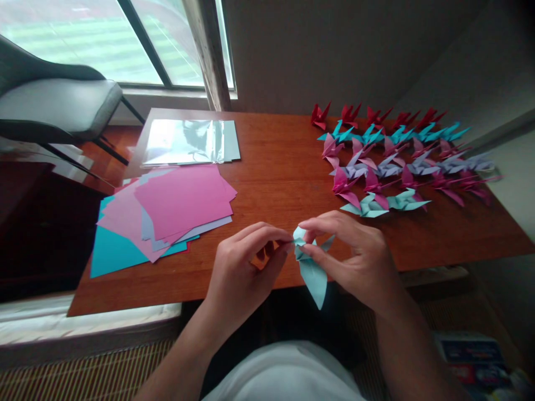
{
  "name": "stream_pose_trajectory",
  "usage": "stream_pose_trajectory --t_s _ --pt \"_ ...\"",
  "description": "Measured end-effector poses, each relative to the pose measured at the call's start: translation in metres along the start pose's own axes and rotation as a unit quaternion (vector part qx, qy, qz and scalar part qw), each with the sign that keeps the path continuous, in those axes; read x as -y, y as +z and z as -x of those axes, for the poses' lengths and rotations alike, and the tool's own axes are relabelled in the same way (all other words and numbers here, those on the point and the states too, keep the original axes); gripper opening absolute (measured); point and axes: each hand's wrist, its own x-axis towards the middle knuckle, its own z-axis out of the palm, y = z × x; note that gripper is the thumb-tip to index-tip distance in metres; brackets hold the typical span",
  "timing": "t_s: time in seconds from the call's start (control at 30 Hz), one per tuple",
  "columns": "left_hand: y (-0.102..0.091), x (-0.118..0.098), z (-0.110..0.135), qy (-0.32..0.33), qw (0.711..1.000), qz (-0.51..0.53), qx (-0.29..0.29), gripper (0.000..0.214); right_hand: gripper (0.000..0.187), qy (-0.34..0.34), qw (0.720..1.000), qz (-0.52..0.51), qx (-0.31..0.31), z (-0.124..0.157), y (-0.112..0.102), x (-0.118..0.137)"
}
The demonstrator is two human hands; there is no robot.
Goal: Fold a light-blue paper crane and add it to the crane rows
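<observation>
A pale mint-green paper crane (pixel 314 281) is held between my two hands over the table's front edge. My left hand (pixel 253 253) pinches one thin tip of it between thumb and index finger. On the other side, my right hand (pixel 346 245) grips the crane's folded body with thumb and forefinger. One wing points down toward my lap, and another pointed part shows behind the right fingers. Just beyond my right hand, two finished mint-green cranes (pixel 368 206) stand on the table. My fingertips hide part of the folds.
Rows of red, turquoise, pink, lavender and magenta cranes (pixel 345 184) stand at the table's right. Loose coloured paper sheets (pixel 184 195) lie fanned at left, below a clear-wrapped paper pack (pixel 184 142). The wooden table (pixel 276 161) ends near my body. A grey chair (pixel 58 106) stands by the window.
</observation>
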Motion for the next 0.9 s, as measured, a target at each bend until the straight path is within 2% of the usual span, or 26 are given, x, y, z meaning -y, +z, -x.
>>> stream_pose_trajectory --t_s 0.27,0.57,0.9 --pt "0.002 -0.003 0.002 -0.040 0.999 0.023 -0.005 0.009 0.025 0.033 0.999 -0.034 -0.008 0.001 0.002 0.001" --pt "0.008 -0.002 0.006 -0.136 0.978 0.155 0.005 0.009 0.020 0.128 0.985 -0.106 -0.043 0.005 0.009 0.001" --pt "0.009 0.005 0.006 -0.169 0.964 0.200 0.045 0.014 0.025 0.189 0.960 -0.198 -0.055 0.007 0.015 0.004"
